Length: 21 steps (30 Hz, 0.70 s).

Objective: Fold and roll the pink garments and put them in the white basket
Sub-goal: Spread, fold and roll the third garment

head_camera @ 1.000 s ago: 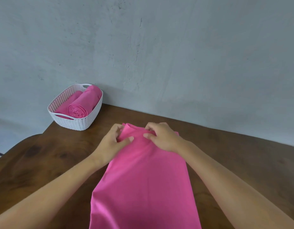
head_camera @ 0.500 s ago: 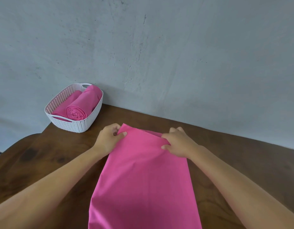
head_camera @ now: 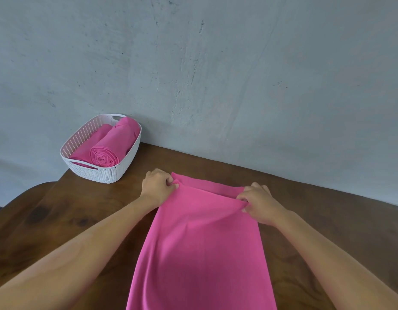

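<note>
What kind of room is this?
Probably a plain room at home, though it's hard to be sure: a wooden table against a bare grey wall, with a white basket holding rolled pink garments.

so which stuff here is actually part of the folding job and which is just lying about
Part of the job:
- pink garment on the table, far corners pinched by the left hand and right hand
- white basket
- rolled pink garments in the basket

Just there:
- wooden table
- grey wall
</note>
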Each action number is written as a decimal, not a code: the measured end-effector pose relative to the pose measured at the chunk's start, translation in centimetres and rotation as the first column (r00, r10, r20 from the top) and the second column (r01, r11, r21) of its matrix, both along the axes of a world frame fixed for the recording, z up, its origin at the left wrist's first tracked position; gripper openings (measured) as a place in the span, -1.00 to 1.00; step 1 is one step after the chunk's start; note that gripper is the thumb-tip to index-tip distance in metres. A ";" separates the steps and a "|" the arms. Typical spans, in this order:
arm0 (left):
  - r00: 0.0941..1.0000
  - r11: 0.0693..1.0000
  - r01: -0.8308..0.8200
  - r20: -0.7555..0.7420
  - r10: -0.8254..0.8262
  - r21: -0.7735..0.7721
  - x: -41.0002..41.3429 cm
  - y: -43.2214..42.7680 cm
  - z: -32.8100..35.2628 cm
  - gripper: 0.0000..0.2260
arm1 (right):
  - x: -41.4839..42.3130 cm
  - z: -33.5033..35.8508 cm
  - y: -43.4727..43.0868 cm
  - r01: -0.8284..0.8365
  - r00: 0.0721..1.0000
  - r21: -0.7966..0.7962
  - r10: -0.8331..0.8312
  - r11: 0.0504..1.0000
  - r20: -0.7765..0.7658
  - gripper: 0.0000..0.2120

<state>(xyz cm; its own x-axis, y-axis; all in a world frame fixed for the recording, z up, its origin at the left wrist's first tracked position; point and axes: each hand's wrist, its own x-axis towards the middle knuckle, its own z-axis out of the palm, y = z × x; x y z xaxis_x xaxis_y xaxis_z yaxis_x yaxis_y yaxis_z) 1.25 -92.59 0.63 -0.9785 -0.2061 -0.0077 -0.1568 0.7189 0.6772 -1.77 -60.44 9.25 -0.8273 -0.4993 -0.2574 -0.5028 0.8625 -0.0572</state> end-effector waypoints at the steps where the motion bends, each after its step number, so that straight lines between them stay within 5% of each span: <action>1: 1.000 1.000 0.011 0.016 -0.012 0.018 -0.1 0.0 0.4 -0.75 | 0.1 0.0 0.0 0.002 1.000 -0.006 -0.002 1.000 -0.011 -0.83; 7: 0.993 0.985 0.067 0.087 -0.082 0.157 -0.5 -0.8 1.4 -0.77 | 0.4 -0.1 0.3 0.030 0.996 -0.071 -0.036 0.997 -0.083 -0.88; 18: 0.986 0.884 0.103 -0.161 -0.032 0.455 3.3 -2.0 4.2 -0.93 | 2.5 2.2 2.6 0.048 0.978 -0.044 -0.056 0.998 -0.200 -0.60; 21: 0.982 0.857 0.122 -0.189 -0.029 0.501 4.3 -2.1 5.2 -0.92 | 3.9 2.9 3.1 0.010 0.966 0.001 -0.009 1.000 -0.259 -0.66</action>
